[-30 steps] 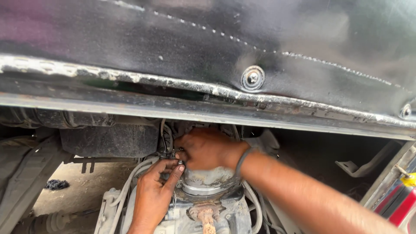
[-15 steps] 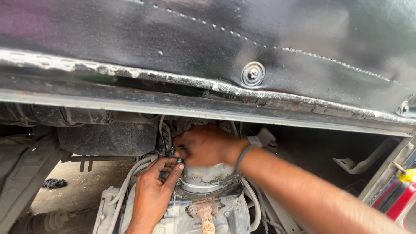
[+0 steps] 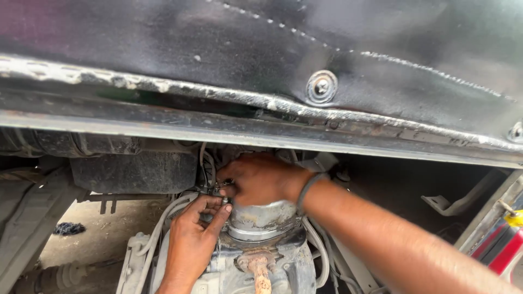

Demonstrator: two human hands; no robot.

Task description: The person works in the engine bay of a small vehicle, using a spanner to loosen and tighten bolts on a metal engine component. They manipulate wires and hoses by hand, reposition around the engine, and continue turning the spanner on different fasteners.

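Under a black vehicle body panel (image 3: 261, 60), both of my hands work at a small metal fitting (image 3: 223, 189) beside a round grey metal housing (image 3: 261, 220). My right hand (image 3: 261, 178) reaches in from the lower right, wearing a dark wrist band, and rests on top of the housing with its fingers closed around the fitting. My left hand (image 3: 193, 239) comes up from below and pinches the same fitting with thumb and fingertips. What exactly is held is partly hidden by the fingers.
White hoses (image 3: 163, 223) curve left of the housing. A rusty stud (image 3: 260, 272) sticks out below it. A dark box-shaped part (image 3: 131, 171) hangs at left. A bolt with washer (image 3: 321, 87) sits in the panel. Dirt ground (image 3: 103, 234) shows below; a red part (image 3: 501, 250) lies at right.
Both hands stay on the fitting with only slight finger shifts. The view has shifted slightly.
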